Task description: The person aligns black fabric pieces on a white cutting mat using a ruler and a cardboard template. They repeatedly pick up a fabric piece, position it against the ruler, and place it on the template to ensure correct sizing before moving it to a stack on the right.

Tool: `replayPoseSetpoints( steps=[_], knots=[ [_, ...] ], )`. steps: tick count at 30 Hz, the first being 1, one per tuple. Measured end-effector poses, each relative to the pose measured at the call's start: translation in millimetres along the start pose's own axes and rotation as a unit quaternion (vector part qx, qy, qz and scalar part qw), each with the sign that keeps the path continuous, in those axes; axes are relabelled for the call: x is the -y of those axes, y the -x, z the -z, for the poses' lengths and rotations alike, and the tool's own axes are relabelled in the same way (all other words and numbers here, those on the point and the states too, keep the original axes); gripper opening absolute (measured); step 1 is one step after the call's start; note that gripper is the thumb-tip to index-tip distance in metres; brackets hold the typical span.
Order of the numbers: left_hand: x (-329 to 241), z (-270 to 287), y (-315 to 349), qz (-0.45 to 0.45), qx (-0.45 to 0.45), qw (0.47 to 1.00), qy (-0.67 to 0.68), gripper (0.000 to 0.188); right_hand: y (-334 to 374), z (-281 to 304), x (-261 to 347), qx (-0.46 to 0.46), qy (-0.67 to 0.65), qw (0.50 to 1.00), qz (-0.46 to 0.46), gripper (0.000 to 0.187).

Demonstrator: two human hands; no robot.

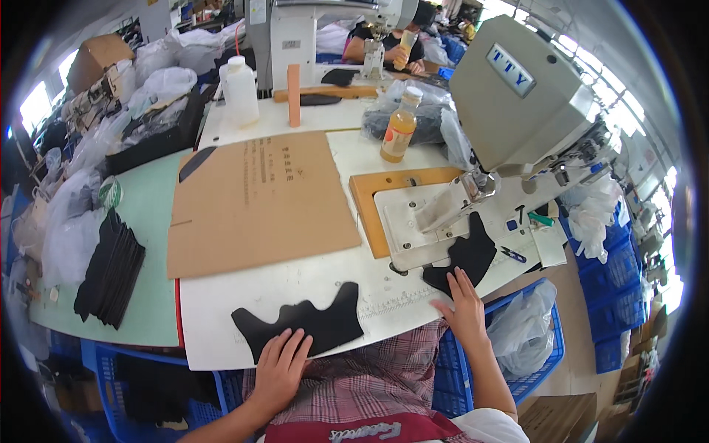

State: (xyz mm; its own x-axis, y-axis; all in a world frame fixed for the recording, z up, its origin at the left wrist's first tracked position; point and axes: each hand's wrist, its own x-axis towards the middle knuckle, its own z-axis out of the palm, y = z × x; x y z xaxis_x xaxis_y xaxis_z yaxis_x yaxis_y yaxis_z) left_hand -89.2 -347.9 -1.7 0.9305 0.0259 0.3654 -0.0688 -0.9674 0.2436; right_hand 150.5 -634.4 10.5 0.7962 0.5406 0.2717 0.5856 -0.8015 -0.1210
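Observation:
A black cut piece (314, 325) with a notched upper edge lies flat at the table's front. On its lower left edge rest the outstretched fingers of my left hand (281, 369). Another black piece (474, 255) of similar shape lies beside the sewing machine's (517, 96) white plate. My right hand (464, 306) touches its near edge with the fingers laid flat and the thumb apart. Part of that piece's near end is under my fingertips. The machine's needle area (480, 184) stands just beyond this piece.
A cardboard sheet (258, 207) covers the table's middle. Stacked black pieces (111, 269) lie at left. A drink bottle (400, 125), a white bottle (240, 92) and thread snips (513, 255) stand or lie around. Blue baskets (546, 369) flank my lap. Another person (362, 48) sits across.

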Motion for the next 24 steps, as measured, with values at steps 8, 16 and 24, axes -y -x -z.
replayPoseSetpoints(
  steps=[8, 16, 24],
  knots=[
    [50, 99, -24, 0.102, -0.121, 0.987, -0.033, 0.027, 0, -7, -13, 0.004, 0.046, 0.998, 0.038, 0.05],
    [233, 217, 25, 0.214, -0.239, 0.874, -0.366, 0.031, 5, 34, 55, -0.121, 0.005, 0.986, 0.117, 0.048],
    [233, 160, 19, 0.172, -0.238, 0.906, -0.306, 0.037, 8, -35, 224, -0.052, -0.098, 0.947, 0.302, 0.051]
  ],
)
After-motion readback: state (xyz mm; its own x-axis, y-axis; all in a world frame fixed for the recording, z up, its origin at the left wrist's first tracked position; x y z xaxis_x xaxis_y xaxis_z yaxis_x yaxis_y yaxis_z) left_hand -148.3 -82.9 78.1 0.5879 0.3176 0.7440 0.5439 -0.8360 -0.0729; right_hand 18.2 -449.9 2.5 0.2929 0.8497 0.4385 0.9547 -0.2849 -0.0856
